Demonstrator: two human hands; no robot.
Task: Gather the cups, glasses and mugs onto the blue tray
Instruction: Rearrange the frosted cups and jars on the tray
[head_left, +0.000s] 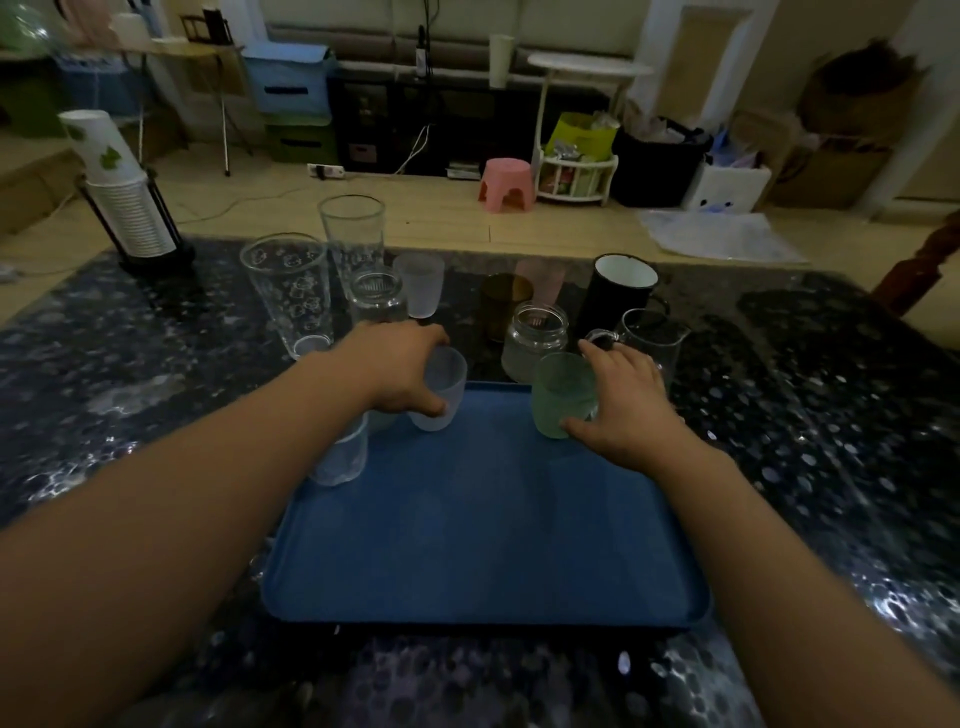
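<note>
The blue tray (483, 525) lies on the dark table in front of me. My left hand (397, 369) grips a frosted white cup (441, 389) at the tray's far left corner. My right hand (628, 405) grips a frosted green cup (561, 395) at the tray's far right. A clear glass (340, 457) stands at the tray's left edge, partly hidden by my left forearm. Behind the tray stand two tall clear glasses (291, 291) (353, 239), a clear jar (376, 296), a frosted cup (421, 283), an amber glass (501, 304), another jar (535, 338), a black mug (618, 291) and a clear glass mug (649, 338).
A stack of paper cups in a black holder (127, 202) stands at the table's far left corner. The dark patterned table (805, 415) stretches to either side of the tray. Beyond the table are a pink stool (506, 184) and storage boxes on the floor.
</note>
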